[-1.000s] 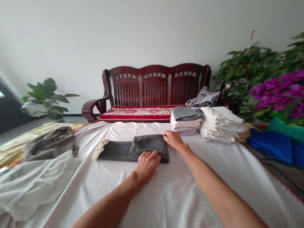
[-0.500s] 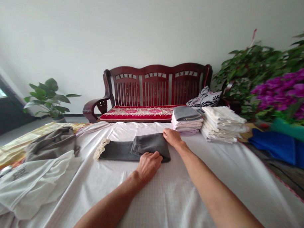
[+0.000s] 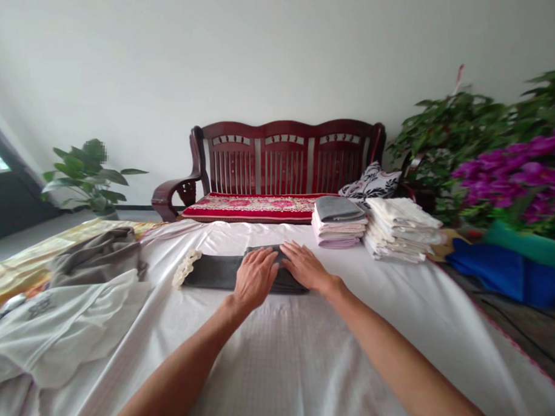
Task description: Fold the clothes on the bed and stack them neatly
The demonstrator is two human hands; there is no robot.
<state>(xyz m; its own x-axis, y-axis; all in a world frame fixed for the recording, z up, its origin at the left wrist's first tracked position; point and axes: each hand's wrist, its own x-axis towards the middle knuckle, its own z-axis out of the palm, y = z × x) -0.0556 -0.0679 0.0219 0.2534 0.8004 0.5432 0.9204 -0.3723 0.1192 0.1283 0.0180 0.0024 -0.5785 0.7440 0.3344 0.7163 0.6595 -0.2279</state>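
A dark grey garment with a cream lace end lies partly folded on the white-covered table. Its right part is doubled over itself. My left hand rests flat on that folded part, fingers stretched out. My right hand lies flat beside it on the same fold, fingers spread. Both palms press down on the cloth and neither hand grips anything.
Two stacks of folded cloths stand at the back right: one with a grey top and one white. Loose white and brown-grey garments lie at the left. A red wooden bench, plants and blue cloth lie beyond.
Both hands left the edges of the folded part and now lie flat side by side on top of it. The fold looks flatter.
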